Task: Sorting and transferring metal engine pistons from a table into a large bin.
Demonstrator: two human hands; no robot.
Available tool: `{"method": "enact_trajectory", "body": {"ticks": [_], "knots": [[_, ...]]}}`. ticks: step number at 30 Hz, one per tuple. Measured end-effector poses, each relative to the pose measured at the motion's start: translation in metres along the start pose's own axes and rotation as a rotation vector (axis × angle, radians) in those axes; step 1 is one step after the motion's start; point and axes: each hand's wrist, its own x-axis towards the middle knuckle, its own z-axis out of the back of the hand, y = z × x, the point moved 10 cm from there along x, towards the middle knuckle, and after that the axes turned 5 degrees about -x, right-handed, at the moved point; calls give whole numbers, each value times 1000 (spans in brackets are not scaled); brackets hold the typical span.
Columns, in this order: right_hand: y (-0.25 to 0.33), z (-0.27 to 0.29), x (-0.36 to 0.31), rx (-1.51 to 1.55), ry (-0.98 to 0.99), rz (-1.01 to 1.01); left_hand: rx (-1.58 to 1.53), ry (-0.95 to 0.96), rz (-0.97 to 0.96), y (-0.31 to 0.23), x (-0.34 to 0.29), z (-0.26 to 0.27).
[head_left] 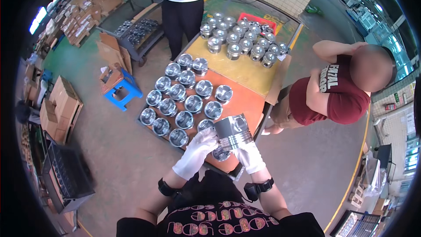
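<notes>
Between my two white-gloved hands is a metal engine piston (232,131), its ringed end toward me and its dark-coated skirt and pin boss facing up and away. My left hand (201,148) closes on its left side near the ring grooves. My right hand (249,156) grips it from below and the right, its fingers partly hidden by the piston. Just beyond, several more pistons (184,120) stand in slanting rows on the orange tabletop (241,79). One piston (220,153) on the table is partly covered by the held one.
At the table's far end, more pistons (233,51) stand on a yellow surface (210,61) beside a red crate (272,24). A person in maroon (337,87) stands right; another (182,0) handles parts at the far side. A blue stool (122,91) and cartons (61,105) are left.
</notes>
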Motion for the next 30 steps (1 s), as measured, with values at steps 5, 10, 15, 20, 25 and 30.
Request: {"method": "enact_trajectory", "body": {"ticks": [5, 10, 15, 20, 25, 30], "knots": [[15, -66, -27, -549, -207, 205, 494, 317, -300, -60, -71, -58], [14, -163, -44, -1487, -298, 601, -338, 189, -21, -26, -66, 24], [-1, -206, -52, -1604, -188, 765, 333, 210, -441, -67, -92, 21], [-31, -178, -45, -1219, -61, 547, 285, 94, -414, -63, -91, 48], [-51, -135, -12, -694, -76, 330, -96, 38, -462, -69, -100, 22], [-39, -105, -6, 73, -79, 21, 1043, -151, -933, -81, -139, -54]]}}
